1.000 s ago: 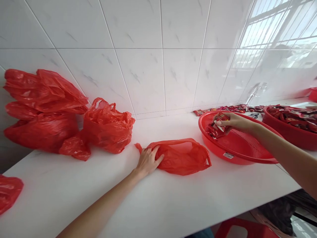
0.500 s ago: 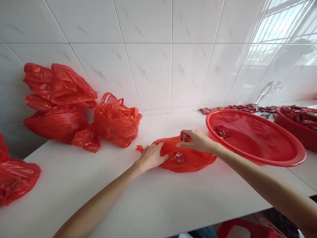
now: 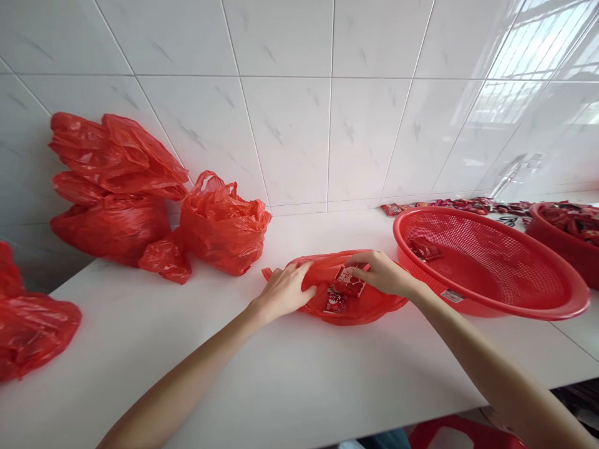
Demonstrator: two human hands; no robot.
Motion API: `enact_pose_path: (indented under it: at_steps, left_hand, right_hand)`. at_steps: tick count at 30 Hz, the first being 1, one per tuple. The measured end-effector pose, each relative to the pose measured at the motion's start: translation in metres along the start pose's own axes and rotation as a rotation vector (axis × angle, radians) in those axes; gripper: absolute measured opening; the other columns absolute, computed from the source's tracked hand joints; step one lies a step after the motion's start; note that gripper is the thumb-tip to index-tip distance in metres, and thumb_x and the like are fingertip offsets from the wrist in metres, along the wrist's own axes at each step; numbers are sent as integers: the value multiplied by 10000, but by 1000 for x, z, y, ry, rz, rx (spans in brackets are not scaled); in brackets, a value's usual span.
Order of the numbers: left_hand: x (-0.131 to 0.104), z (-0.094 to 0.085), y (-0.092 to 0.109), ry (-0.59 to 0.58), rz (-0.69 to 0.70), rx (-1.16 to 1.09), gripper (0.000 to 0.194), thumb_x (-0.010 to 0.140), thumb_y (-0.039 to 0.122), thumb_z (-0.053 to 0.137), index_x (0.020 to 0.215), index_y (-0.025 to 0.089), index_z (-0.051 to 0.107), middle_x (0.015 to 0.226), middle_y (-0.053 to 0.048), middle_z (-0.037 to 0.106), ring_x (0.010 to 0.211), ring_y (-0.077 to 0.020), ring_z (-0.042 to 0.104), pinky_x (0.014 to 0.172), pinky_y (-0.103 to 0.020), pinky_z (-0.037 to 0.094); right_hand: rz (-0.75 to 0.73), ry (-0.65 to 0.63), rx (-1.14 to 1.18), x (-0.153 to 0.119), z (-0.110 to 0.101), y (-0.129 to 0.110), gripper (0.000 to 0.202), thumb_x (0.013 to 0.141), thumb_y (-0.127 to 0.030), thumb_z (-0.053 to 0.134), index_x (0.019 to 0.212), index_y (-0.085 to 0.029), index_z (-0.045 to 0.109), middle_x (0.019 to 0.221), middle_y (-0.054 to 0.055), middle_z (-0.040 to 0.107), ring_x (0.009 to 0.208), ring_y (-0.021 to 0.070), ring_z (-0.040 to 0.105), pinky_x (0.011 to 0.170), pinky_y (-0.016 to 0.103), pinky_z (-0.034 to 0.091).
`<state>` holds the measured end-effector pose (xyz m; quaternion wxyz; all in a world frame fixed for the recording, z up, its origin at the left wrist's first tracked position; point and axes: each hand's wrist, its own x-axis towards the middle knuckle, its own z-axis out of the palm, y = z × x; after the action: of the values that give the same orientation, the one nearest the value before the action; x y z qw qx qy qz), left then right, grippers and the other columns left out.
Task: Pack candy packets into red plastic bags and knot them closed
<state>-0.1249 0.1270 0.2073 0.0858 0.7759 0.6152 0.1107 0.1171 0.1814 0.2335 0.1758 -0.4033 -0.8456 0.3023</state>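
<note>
A red plastic bag (image 3: 369,312) lies on the white table with its mouth spread open, and small red packets (image 3: 336,302) show inside. My left hand (image 3: 287,290) rests on the bag's left rim, thumb and fingers apart. Over the right part of the opening, my right hand (image 3: 379,273) reaches in, its fingertips at a red packet (image 3: 352,284) among the others. Whether those fingers still grip it is unclear.
A large red perforated basket (image 3: 486,305) holding a few packets stands to the right. Behind it lie more packets (image 3: 468,204) and a second full red basket (image 3: 556,240). Filled red bags (image 3: 224,234) stand at the left; another (image 3: 40,337) is at the left edge.
My right hand has lowered the packet it held into the bag. The bag's mouth is wider, with more packets visible inside. My left hand stays at the left rim. The view has shifted slightly.
</note>
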Motion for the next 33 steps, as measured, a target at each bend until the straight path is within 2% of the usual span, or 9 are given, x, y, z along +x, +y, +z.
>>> enact_pose_path:
  at_steps: [5,10,15,18,22,25,27,29,33]
  left_hand:
    - [-1,2,4,52,65,21,431,892,269,543,1313,193,599,1264,-144,666,1176,-316,620,1035,-552,433]
    - [-7,4,18,37,272,9,501,783,113,579,1265,238,636,1188,-93,668,1134,-274,615,1181,-650,207]
    - [-9,16,23,65,363,-40,304,918,156,499,1130,264,688,1079,-44,717,1070,-238,635,1200,-689,127]
    - [-8,23,19,187,281,-8,322,924,122,465,1101,251,701,1071,-55,723,1051,-246,650,1196,-725,53]
    - [-10,29,17,216,291,-14,407,819,88,521,1158,230,696,1244,-104,669,1186,-291,612,1203,-726,24]
    - [-12,34,21,164,345,-81,395,838,137,528,1181,245,692,1268,-96,663,1233,-289,587,1208,-717,9]
    - [-13,37,23,145,357,-105,373,856,174,534,1183,252,695,1259,-95,669,1228,-290,589,1207,-717,18]
    - [-13,40,23,141,356,-110,360,866,197,541,1185,247,699,1256,-101,670,1226,-294,590,1207,-717,33]
    - [-11,42,20,140,346,-104,342,879,221,545,1182,238,704,1263,-105,668,1212,-296,602,1208,-716,74]
  right_hand:
    - [-64,-49,41,-7,6,9,194,859,-249,644,1029,-231,736,1065,43,767,939,240,701,795,347,548]
    - [-68,-11,-32,-6,20,19,214,826,-169,658,1022,-212,732,1084,69,761,1000,266,690,875,399,543]
    - [-137,69,-15,-9,31,19,171,874,-196,615,990,-204,741,1045,85,763,1010,268,692,879,413,558]
    - [-199,233,101,-23,10,5,198,897,-308,624,1027,-221,746,1155,90,740,1026,256,699,882,393,574]
    - [-77,505,35,-39,-53,0,239,902,-387,616,1042,-233,734,1140,94,726,960,262,700,842,396,574]
    - [186,349,-242,-36,-97,26,241,859,-294,617,1076,-233,703,1031,94,730,839,279,687,744,413,545]
    - [311,49,-413,-28,-112,53,205,773,-212,659,974,-232,693,896,75,714,770,266,656,667,371,504]
    - [327,-99,-419,-21,-113,80,230,602,-92,715,785,-226,673,747,40,687,652,226,615,580,321,459]
    - [259,-131,-402,-16,-96,112,189,600,-100,675,725,-227,613,774,45,670,671,207,599,570,299,442]
